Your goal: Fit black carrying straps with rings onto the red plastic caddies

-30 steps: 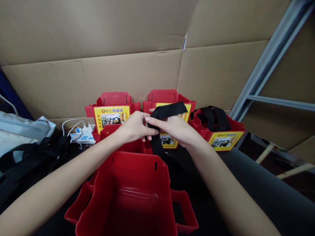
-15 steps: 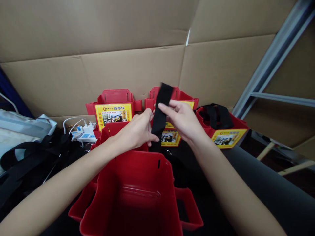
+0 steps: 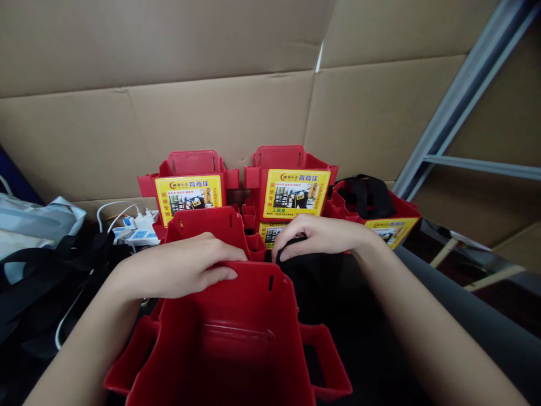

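Observation:
A red plastic bin (image 3: 236,344) stands open right in front of me. My left hand (image 3: 177,268) rests on its far rim with the fingers curled over the edge. Just past the bin's far right corner, my right hand (image 3: 321,237) is closed on a black strap (image 3: 291,243), most of which is hidden under the fingers. A second red bin (image 3: 207,225) sits directly behind the near one.
Red bins with yellow labels (image 3: 190,192) (image 3: 296,192) (image 3: 382,217) line the cardboard wall (image 3: 211,113); the right one holds a black strap (image 3: 366,194). A white power strip (image 3: 135,228), black straps (image 3: 38,276) and a bag lie left. A grey metal rack (image 3: 460,101) rises at right.
Both hands came down from holding the strap upright in the air. The left hand let go and settled on the near bin's rim; the right carried the strap down behind it.

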A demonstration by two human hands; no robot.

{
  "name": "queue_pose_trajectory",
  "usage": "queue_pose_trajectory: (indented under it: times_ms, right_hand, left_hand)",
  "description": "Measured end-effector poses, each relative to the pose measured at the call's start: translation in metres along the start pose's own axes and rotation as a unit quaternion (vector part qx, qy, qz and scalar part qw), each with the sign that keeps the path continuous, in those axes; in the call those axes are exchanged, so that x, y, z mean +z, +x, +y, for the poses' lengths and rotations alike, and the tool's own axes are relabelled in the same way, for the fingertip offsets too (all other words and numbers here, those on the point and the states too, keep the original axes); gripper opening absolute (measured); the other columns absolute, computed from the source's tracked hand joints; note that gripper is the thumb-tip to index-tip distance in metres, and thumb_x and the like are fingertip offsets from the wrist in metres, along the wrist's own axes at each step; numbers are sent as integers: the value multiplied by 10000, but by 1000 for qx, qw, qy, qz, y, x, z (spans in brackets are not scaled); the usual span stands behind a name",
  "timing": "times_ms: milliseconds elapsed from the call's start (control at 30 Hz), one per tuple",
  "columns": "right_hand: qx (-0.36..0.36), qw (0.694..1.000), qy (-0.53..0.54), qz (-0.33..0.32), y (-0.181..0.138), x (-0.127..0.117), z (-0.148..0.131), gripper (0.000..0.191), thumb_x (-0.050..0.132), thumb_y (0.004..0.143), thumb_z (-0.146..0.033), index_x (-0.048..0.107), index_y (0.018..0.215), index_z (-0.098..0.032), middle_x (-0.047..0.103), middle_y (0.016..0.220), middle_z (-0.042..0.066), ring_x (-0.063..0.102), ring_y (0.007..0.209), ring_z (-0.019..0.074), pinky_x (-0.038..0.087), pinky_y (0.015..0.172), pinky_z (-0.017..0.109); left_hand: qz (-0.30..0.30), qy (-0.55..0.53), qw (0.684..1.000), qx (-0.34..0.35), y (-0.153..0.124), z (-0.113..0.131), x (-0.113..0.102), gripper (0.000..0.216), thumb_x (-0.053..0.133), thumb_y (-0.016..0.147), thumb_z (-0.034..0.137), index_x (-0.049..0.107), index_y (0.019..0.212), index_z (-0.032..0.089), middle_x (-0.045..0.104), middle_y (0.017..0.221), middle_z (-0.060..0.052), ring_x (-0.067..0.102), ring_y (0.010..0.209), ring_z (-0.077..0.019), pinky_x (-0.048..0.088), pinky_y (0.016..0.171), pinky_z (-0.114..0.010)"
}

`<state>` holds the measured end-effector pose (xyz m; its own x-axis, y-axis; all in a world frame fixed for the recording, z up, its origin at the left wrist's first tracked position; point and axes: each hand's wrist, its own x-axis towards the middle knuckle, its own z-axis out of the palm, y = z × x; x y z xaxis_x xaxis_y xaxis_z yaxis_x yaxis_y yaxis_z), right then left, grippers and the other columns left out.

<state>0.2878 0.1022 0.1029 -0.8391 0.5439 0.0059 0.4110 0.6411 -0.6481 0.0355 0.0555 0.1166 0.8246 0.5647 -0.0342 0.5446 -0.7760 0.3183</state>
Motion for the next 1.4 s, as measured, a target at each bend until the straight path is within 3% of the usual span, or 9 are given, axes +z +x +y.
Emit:
queue_pose_trajectory:
  times_ms: [333, 600, 833, 1067, 1400]
  right_hand:
    - [-31, 998, 4, -55, 13, 12, 2, 247, 521, 813, -257, 681, 972, -156, 683, 927, 44, 617, 817, 121, 466, 753, 207]
    - [-73, 996, 1, -54, 14, 7, 4, 217, 553, 797, -208, 690, 935, -112, 646, 909, 75, 586, 828, 119, 447, 784, 226]
    - [-54, 998, -4, -18, 14, 10, 2, 212, 548, 801, -243, 691, 895, -118, 666, 886, 65, 599, 787, 119, 454, 742, 213]
    - [-67, 995, 6, -67, 14, 8, 7, 224, 563, 793, -222, 683, 927, -88, 663, 884, 83, 595, 792, 117, 453, 752, 222]
    - [-70, 995, -2, -76, 14, 11, -2, 209, 534, 810, -187, 682, 896, -67, 648, 891, 95, 584, 793, 115, 449, 748, 218]
  left_hand:
    - [6, 26, 1000, -13, 1, -5, 6, 190, 408, 875, 219, 566, 978, 249, 606, 778, 19, 530, 726, -137, 364, 645, -224]
    - [12, 29, 999, -2, 1, -5, 7, 180, 405, 885, 222, 562, 973, 244, 601, 764, 35, 530, 698, -109, 357, 641, -202]
    - [8, 35, 999, -11, 1, -4, 7, 169, 422, 878, 214, 560, 971, 246, 601, 765, 39, 522, 706, -109, 354, 626, -192]
    - [18, 33, 999, -6, 1, -3, 7, 157, 417, 878, 205, 566, 920, 227, 590, 734, 40, 517, 689, -102, 349, 623, -187]
    - [28, 31, 999, 0, 0, -3, 8, 161, 421, 874, 202, 572, 923, 228, 593, 735, 39, 519, 677, -101, 356, 628, -198]
